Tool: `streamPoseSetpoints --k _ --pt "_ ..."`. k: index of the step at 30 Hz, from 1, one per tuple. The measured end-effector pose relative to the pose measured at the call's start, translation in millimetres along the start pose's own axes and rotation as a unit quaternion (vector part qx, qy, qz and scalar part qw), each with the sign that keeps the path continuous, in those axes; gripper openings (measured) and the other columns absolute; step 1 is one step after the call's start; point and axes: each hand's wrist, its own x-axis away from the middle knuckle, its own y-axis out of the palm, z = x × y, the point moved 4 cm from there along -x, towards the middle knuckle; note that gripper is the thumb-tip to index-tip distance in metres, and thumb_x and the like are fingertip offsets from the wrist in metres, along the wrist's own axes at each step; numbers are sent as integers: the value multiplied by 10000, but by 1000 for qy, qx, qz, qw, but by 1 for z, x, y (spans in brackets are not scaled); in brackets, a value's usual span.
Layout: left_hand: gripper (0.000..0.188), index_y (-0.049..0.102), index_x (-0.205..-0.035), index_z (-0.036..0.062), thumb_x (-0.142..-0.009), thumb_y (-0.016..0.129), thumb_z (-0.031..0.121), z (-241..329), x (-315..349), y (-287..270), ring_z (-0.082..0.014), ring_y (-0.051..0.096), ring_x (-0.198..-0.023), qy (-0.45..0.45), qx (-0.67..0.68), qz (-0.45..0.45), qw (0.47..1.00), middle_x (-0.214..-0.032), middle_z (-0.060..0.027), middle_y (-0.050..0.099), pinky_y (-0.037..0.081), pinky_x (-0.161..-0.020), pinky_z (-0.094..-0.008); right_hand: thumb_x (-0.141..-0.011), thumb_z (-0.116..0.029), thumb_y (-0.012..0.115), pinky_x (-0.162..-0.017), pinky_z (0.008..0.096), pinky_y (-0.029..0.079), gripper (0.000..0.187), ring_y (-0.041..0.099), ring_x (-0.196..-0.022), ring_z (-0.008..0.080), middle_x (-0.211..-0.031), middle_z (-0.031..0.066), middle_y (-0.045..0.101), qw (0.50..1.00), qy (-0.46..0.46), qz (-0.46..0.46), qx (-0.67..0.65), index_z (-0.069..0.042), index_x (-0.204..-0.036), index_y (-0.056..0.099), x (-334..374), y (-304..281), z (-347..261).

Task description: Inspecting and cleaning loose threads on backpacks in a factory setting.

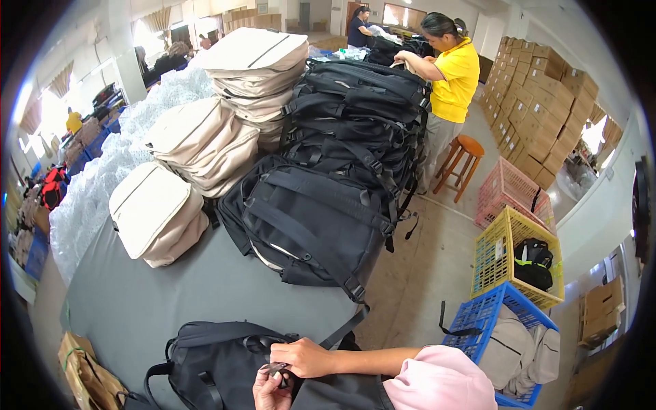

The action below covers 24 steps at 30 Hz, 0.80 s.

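A black backpack (212, 359) lies at the near edge of the grey table, partly under my hands. My right hand (305, 357) reaches in from the right, its fingers closed at a dark looped strap (258, 344). Just below it, my left hand (268, 391) pinches a small dark piece (278, 369), too small to name. The two hands almost touch. What my right fingers grip is hidden.
Black backpacks (321, 212) are stacked ahead, beside piles of cream bags (157, 212). Bubble wrap (164, 102) lines the table's left. Right of it stand blue (478, 321), yellow (495, 253) and pink crates (509, 188), and a stool (468, 143). A yellow-shirted person (456, 75) works beyond.
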Motion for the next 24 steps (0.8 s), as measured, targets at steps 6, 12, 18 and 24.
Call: streamPoseSetpoints --k 6,12,18,24 --pt "317 519 -1038 23 -759 610 -98 19 12 45 -113 569 -821 324 -239 49 914 -914 -45 584 479 -747 -254 -733 -68 565 -555 373 483 105 579 -670 288 -806 77 504 970 -96 156 157 -53 -816 504 2 -12 -17" --pt "208 580 -904 -16 -704 614 -64 36 7 87 -180 590 -723 447 -523 97 720 -818 -88 586 482 -675 -276 -741 -70 550 -737 537 483 81 563 -655 287 -761 58 487 969 -58 194 143 -73 -815 517 3 -28 -15" --pt "300 578 -1068 -10 -782 667 -32 42 -24 75 -102 562 -921 284 -265 47 920 -1049 -54 604 441 -824 -233 -728 47 638 -558 286 424 146 547 -623 224 -718 66 514 986 -3 77 -151 -62 -801 575 7 -59 -47" --pt "353 529 -1147 15 -814 627 -50 48 -17 74 -77 572 -888 251 -184 46 949 -1009 -50 607 454 -799 -218 -733 -44 703 -557 250 448 249 544 -617 150 -857 74 543 966 152 206 -38 -40 -945 573 10 -50 -5"
